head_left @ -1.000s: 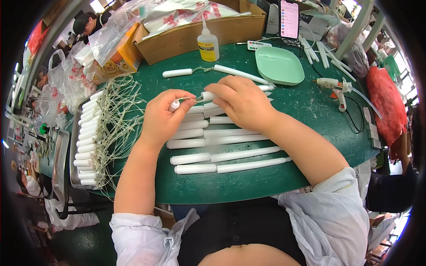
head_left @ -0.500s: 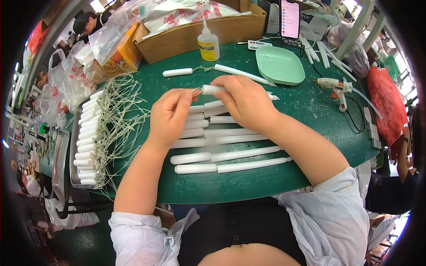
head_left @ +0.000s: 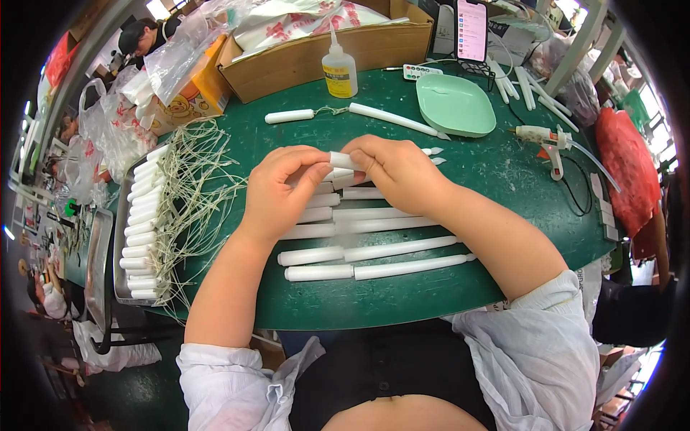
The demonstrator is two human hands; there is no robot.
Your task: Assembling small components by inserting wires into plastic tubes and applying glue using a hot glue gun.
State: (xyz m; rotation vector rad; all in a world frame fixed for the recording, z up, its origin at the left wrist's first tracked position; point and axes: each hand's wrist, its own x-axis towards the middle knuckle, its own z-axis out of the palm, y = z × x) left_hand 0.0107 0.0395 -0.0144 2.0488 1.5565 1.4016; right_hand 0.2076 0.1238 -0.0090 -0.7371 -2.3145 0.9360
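Between my two hands is a white candle tube (head_left: 341, 160), raised just over the row on the table. My left hand (head_left: 284, 190) is closed, its fingertips at the tube's left end. Fingers and thumb of my right hand (head_left: 406, 172) wrap round the tube's right part and hide most of it. Below lie several white taper candles (head_left: 410, 267), each a short piece set end to end with a longer one. Beyond my hands a short white tube (head_left: 289, 116) is linked by thin wires (head_left: 330, 111) to a long candle stick (head_left: 394, 120).
At the left, a metal tray (head_left: 121, 266) holds several short white tubes with trailing wires (head_left: 198, 187). Further back stand a glue bottle (head_left: 340, 75), a cardboard box (head_left: 280, 72), a pale green dish (head_left: 460, 108) and a phone (head_left: 471, 32). A hot glue gun (head_left: 543, 140) lies at the right.
My hands have come closer together and slightly lower with the tube. The thin wire loop that showed at its left end is out of sight now.
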